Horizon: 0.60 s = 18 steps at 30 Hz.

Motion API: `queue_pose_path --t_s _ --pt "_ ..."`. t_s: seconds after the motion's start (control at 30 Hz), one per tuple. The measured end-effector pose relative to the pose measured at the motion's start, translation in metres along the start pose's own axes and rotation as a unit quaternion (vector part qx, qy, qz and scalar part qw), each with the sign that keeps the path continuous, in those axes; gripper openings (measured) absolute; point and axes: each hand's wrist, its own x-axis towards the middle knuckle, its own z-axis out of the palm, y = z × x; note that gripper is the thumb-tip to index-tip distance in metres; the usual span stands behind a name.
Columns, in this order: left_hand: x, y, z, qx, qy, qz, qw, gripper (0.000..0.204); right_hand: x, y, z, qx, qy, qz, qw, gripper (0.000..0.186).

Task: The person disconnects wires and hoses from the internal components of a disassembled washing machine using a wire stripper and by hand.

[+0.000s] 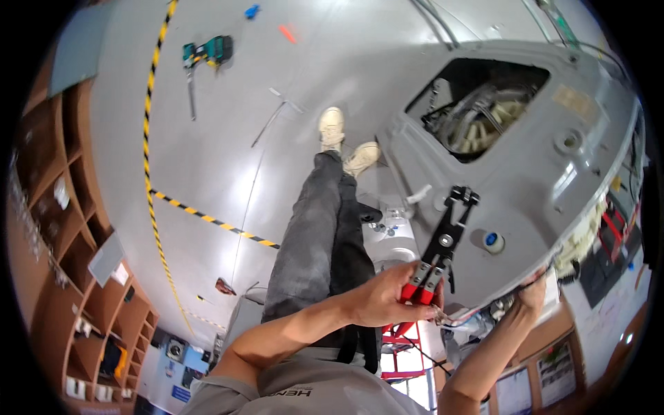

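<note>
Clasping red-handled pliers (446,241) in left hand (386,296). Holding right hand (532,294) near edge of grey panel (512,190); cannot tell if pinching anything.

Two hands (382,300) (531,296), one plier tool (440,247)

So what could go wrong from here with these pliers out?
The red-handled pliers in the left hand show against the grey panel and might scratch it if they slip. The right hand is partly hidden at the panel's edge, so it could get pinched or scraped. The teal drill lying on the floor might trip someone.
</note>
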Motion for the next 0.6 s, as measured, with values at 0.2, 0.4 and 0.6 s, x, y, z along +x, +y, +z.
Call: queue_pose_path --t_s 0.2,0.4,0.6 --pt "-0.002 0.018 0.006 0.021 0.037 -0.004 0.999 0.025 -0.009 -0.047 0.088 -0.112 -0.102 -0.015 0.988 0.058" --pt "-0.001 0.023 0.004 0.019 0.056 -0.038 0.998 0.026 -0.008 -0.069 0.114 -0.086 -0.171 0.038 0.981 0.052" --pt "0.003 0.019 0.002 0.037 0.076 -0.031 0.996 0.032 -0.008 -0.068 0.117 -0.098 -0.197 0.009 0.975 0.051"
